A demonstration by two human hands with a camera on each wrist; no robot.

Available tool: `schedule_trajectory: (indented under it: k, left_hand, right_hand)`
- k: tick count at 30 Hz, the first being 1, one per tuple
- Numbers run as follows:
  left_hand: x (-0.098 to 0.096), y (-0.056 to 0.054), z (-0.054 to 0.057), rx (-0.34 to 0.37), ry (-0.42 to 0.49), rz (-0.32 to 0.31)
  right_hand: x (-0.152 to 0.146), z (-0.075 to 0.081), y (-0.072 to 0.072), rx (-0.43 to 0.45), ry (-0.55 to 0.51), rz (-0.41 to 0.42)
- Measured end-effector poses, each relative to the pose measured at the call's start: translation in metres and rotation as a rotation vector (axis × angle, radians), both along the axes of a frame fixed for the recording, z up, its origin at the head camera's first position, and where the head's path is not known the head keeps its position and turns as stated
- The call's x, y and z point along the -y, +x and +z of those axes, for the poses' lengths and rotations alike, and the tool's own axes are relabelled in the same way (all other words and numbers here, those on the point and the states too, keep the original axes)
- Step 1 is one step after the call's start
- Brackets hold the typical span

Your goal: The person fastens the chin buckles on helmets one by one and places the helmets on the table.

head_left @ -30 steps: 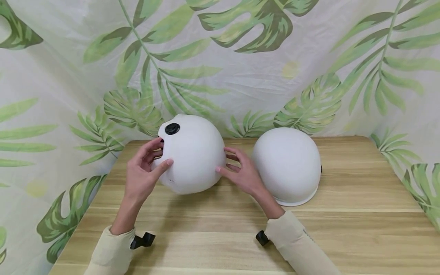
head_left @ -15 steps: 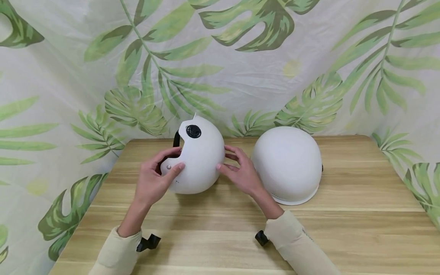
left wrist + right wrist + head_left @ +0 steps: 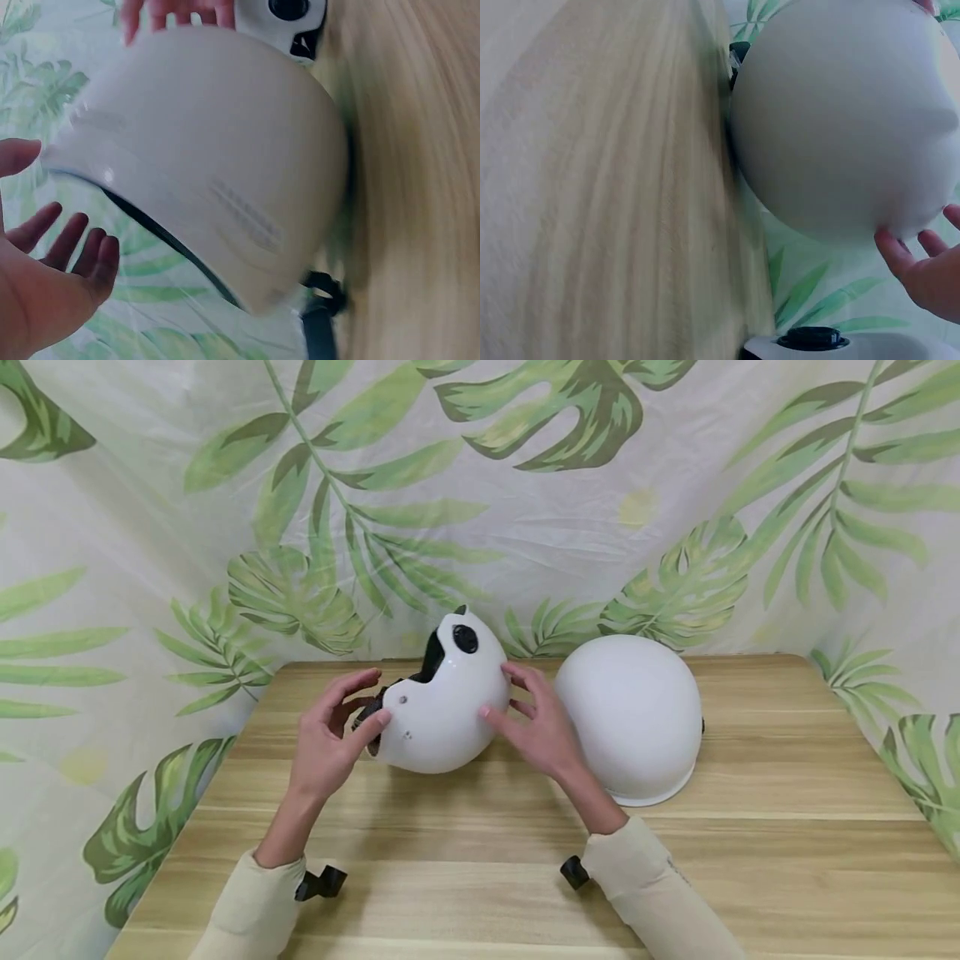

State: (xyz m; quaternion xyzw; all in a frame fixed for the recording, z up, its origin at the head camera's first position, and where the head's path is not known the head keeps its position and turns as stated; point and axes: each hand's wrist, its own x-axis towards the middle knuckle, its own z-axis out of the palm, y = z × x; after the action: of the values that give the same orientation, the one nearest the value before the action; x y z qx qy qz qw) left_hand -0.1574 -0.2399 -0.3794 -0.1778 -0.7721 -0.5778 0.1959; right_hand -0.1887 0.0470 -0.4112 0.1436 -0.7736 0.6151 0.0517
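Note:
A white helmet (image 3: 453, 710) with a black round side piece (image 3: 465, 639) is tilted, its face opening toward the upper left in the head view. Dark lining or strap (image 3: 367, 718) shows at its lower left edge. My left hand (image 3: 326, 739) is at that edge; in the left wrist view its thumb (image 3: 19, 156) is right by the rim and the other fingers are spread below, apart from the shell. My right hand (image 3: 543, 727) touches the opposite side of the shell with thumb and fingertips, also seen on the right hand (image 3: 934, 277) in the right wrist view.
A second white helmet (image 3: 628, 718) sits dome up on the wooden table (image 3: 450, 893), close beside my right wrist. A leaf-patterned cloth (image 3: 555, 568) hangs behind the table's back edge. Black camera mounts (image 3: 322, 883) stick out from both sleeves.
The held helmet has turned clockwise in the head view, bringing its face opening upward and its underside edge toward my left hand. Its top has shifted right. The second helmet has stayed put.

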Motion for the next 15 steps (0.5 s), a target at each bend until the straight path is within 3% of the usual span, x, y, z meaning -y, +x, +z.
schedule_trajectory:
  k: [5, 9, 15]
  left_hand:
    - [0.009, -0.007, -0.012, 0.175, -0.114, 0.05]
    - [0.013, -0.011, -0.019, 0.273, -0.205, 0.08]
    - [0.015, -0.012, -0.019, 0.423, -0.242, 0.039]
  right_hand:
    - [-0.006, 0.002, -0.002, -0.005, 0.042, -0.058]
    - [-0.009, 0.0, -0.003, 0.008, 0.045, -0.065]
    - [-0.01, -0.001, -0.005, 0.032, 0.027, -0.052]
